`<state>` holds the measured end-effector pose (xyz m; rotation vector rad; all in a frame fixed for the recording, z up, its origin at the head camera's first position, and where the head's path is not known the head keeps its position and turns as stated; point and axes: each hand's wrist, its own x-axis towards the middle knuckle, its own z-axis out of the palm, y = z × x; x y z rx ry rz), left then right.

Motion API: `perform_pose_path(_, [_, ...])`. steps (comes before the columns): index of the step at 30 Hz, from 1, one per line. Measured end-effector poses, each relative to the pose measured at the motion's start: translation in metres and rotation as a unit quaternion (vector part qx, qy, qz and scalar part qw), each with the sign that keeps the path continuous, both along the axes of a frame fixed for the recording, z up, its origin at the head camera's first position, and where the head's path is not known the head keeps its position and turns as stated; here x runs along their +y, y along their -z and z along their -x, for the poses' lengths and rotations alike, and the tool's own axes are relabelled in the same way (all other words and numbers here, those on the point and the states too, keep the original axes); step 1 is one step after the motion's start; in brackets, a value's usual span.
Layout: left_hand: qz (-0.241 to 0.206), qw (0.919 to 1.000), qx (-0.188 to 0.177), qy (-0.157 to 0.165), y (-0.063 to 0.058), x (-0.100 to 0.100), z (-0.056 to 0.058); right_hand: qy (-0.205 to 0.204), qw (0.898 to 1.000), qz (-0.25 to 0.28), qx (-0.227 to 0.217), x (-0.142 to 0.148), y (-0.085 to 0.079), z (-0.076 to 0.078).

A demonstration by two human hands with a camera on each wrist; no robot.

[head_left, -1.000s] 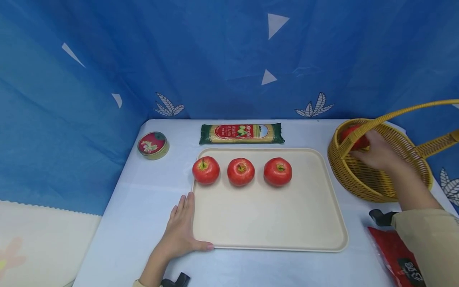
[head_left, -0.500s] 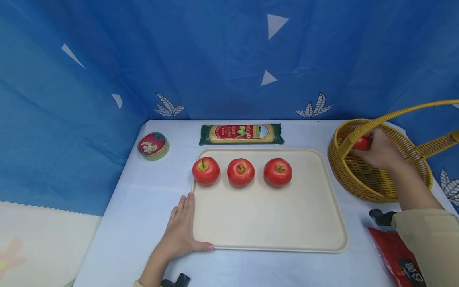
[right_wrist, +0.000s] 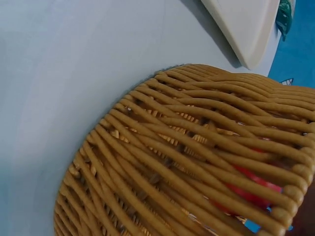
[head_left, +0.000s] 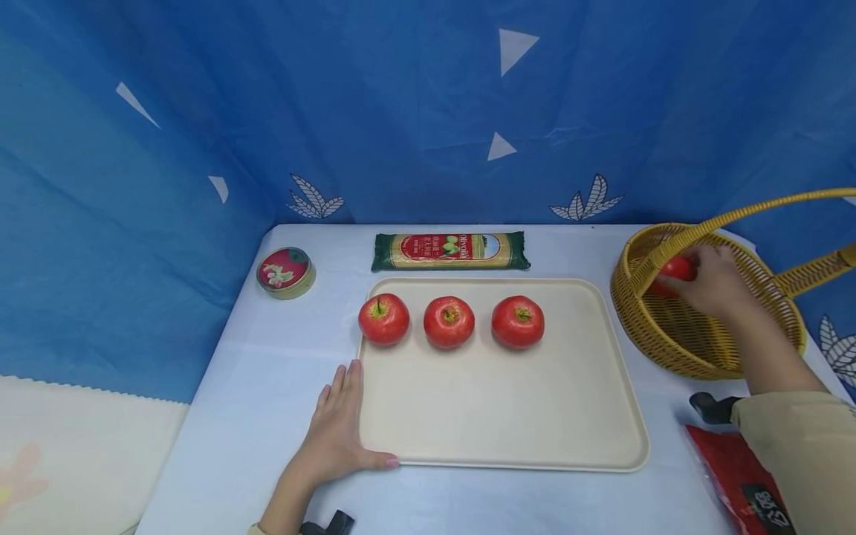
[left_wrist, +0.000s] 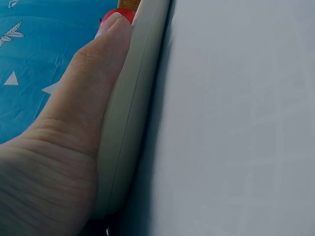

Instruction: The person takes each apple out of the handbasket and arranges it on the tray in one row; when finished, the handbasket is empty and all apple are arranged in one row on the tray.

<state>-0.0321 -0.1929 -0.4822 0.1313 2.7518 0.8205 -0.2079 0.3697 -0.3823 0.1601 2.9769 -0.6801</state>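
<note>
My left hand [head_left: 336, 431] rests at the near left corner of a cream tray [head_left: 501, 401], straight fingers along its left side and thumb on the front edge. The left wrist view shows the thumb [left_wrist: 86, 83] lying against the tray's side [left_wrist: 130, 103]. Three red apples [head_left: 449, 322] sit in a row along the tray's back left. Inside a yellow wicker basket [head_left: 675, 349], my right hand [head_left: 718, 282] grips a red apple [head_left: 677, 269], partly hidden by the handle and fingers. Through the weave [right_wrist: 162, 147], the right wrist view shows bits of red.
A spaghetti packet [head_left: 451, 250] lies behind the tray. At the back left stands a round tin [head_left: 286, 272]. A red bag [head_left: 742, 475] lies at the front right, partly under the right sleeve. The basket's tall handle [head_left: 756, 210] arches over its opening.
My right hand and the apple in it have shifted slightly right and toward me inside the basket. The left hand, the tray and its apples have stayed put.
</note>
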Motion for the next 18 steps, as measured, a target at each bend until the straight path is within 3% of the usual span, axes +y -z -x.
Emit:
perform_pose_path(8, [0.001,1.0000,-0.004,0.002,-0.0004,0.0005,-0.0003,0.001,0.998,0.034,-0.048,0.0037,-0.0005,-0.0027])
perform_pose_path(12, [0.004,0.9999,-0.009,0.003,-0.0011,0.0006,-0.0004,-0.004,0.999,0.036,-0.039,0.0052,0.0010,-0.0031])
perform_pose_path(18, [0.001,1.0000,-0.006,0.002,-0.0012,0.0006,-0.0012,-0.032,0.996,-0.005,-0.085,0.0084,0.0020,-0.0071])
